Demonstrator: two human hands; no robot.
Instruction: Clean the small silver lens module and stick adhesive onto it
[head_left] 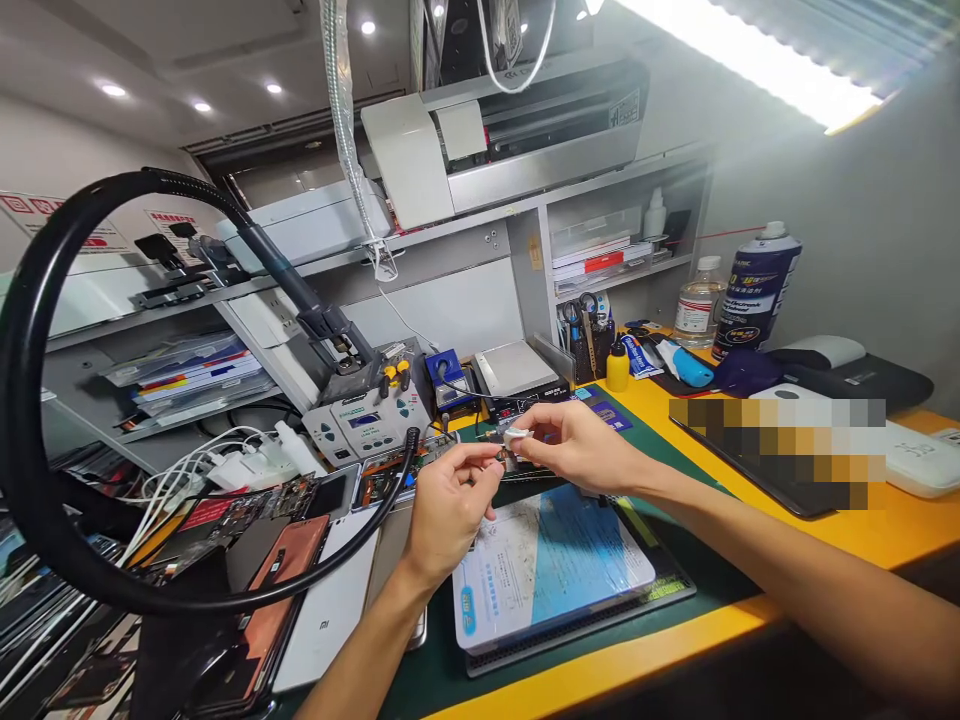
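My right hand (pixel 589 447) is closed in a pinch on a small white piece (pixel 516 436), maybe folded tissue; its exact kind is unclear. Close beside it, my left hand (pixel 451 505) has thumb and forefinger nearly together, on something tiny that I cannot make out. Both hands are raised over the far edge of a blue-and-white printed board (pixel 525 610), which lies on a dark flat base (pixel 667 590). Behind the fingers, part of a metal-topped device (pixel 517 370) shows.
A black flexible hose (pixel 30 400) loops across the left side. Phones and parts, including a white phone (pixel 330 610), crowd the left. A soldering station (pixel 367 420) stands behind. At right are a yellow bottle (pixel 618 368), a spray can (pixel 757 290) and a clear bottle (pixel 699 305).
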